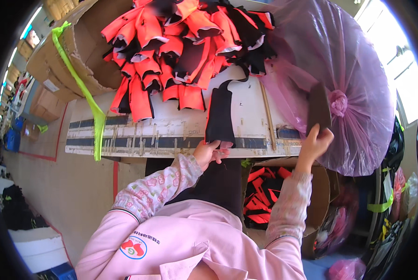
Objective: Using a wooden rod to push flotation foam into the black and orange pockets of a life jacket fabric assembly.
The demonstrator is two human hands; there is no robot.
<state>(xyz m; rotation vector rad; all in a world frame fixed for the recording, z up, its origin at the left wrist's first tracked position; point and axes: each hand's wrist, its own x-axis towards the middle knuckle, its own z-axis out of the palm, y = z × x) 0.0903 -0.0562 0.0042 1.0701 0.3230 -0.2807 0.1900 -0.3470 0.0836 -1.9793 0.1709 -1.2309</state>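
My left hand [210, 153] pinches the near end of a black fabric sleeve [219, 114] with an orange edge, which lies over the front of the worktable. A black strap runs from its far end toward the pile. My right hand [317, 142] is raised at the right, closed on the lower end of a flat, dark grey-brown rectangular piece [318, 108], held upright before the purple bag. What that piece is made of I cannot make out. Beyond my left hand lies a heap of orange and black fabric sleeves [146, 95].
A big tied purple plastic bag [358, 84] stands at the right of the worktable [148, 142]. At the left is an open cardboard box [59, 65] with a neon yellow strip [80, 86] over it. Below the table edge, another box [318, 196] holds orange and black pieces [262, 200].
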